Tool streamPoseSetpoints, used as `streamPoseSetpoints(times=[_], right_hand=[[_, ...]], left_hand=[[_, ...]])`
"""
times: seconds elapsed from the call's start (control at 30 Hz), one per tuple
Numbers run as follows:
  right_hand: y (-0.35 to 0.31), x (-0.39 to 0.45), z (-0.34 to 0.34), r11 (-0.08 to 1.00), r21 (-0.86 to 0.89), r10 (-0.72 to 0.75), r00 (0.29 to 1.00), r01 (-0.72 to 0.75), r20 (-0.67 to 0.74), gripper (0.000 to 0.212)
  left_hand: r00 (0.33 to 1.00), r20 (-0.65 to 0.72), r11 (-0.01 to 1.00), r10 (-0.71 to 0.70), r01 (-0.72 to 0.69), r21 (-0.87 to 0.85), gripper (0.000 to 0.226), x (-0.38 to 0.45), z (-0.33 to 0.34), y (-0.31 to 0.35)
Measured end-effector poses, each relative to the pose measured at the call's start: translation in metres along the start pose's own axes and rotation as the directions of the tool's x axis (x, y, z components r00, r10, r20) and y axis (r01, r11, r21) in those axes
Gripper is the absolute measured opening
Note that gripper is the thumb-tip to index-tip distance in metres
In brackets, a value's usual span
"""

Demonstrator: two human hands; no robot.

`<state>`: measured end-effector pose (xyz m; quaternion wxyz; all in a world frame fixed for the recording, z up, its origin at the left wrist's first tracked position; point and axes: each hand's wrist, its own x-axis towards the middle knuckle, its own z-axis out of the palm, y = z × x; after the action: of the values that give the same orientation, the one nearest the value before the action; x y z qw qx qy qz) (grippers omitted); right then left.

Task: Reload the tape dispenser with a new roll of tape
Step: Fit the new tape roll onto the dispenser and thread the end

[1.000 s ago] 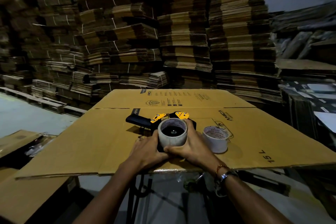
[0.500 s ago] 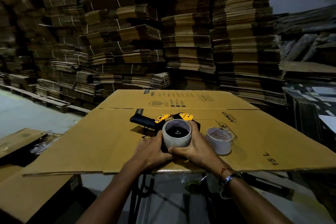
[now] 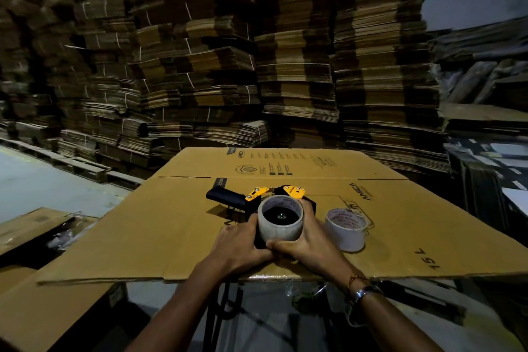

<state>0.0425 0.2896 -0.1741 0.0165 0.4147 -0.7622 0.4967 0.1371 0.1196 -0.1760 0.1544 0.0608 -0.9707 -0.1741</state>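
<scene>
A black and yellow tape dispenser (image 3: 251, 197) lies on its side on a flattened cardboard sheet (image 3: 143, 226), handle pointing left. A full roll of clear tape (image 3: 281, 230) sits on the dispenser's hub, its open core facing up. My left hand (image 3: 238, 246) grips the roll and dispenser from the left. My right hand (image 3: 310, 243) wraps the roll's right side, thumb across its front. A nearly used-up tape core (image 3: 345, 230), white with red print, stands on the cardboard just right of my right hand.
The cardboard sheet rests on a folding stand and overhangs it toward me. High stacks of flattened cartons (image 3: 297, 66) fill the background. More cardboard and plastic wrap (image 3: 65, 234) lie at lower left. Grey floor (image 3: 34, 188) shows at left.
The view has shifted slightly; both hands keep their hold on the roll over the dispenser, with no clear movement of the roll.
</scene>
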Motion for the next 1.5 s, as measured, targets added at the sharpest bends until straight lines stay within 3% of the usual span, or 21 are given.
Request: streamPoseSetpoints(times=[0.5, 0.73, 0.9, 1.17, 1.5], right_hand=[[0.004, 0.001, -0.001, 0.997, 0.007, 0.074, 0.997, -0.074, 0.006, 0.093], [0.002, 0.000, 0.004, 0.996, -0.056, 0.065, 0.996, -0.068, -0.053, 0.091], [0.002, -0.001, 0.003, 0.996, -0.066, 0.064, 0.997, -0.067, -0.046, 0.089], [-0.001, -0.003, 0.002, 0.992, -0.102, 0.071, 0.996, -0.076, -0.045, 0.089], [-0.005, -0.006, 0.002, 0.987, -0.137, 0.080, 0.996, -0.086, -0.049, 0.089]], left_hand=[[1.000, 0.018, 1.000, -0.013, 0.013, 0.010, 0.103, 0.000, 0.003, 0.002], [1.000, -0.022, 1.000, -0.011, 0.011, 0.021, 0.083, 0.002, 0.005, -0.001], [1.000, 0.021, 1.000, -0.023, 0.023, -0.012, 0.103, 0.000, 0.002, 0.000], [0.993, 0.118, 0.998, 0.014, -0.006, -0.068, 0.104, -0.001, -0.007, -0.008], [0.991, 0.133, 0.990, 0.018, 0.000, -0.138, 0.103, -0.005, -0.007, -0.007]])
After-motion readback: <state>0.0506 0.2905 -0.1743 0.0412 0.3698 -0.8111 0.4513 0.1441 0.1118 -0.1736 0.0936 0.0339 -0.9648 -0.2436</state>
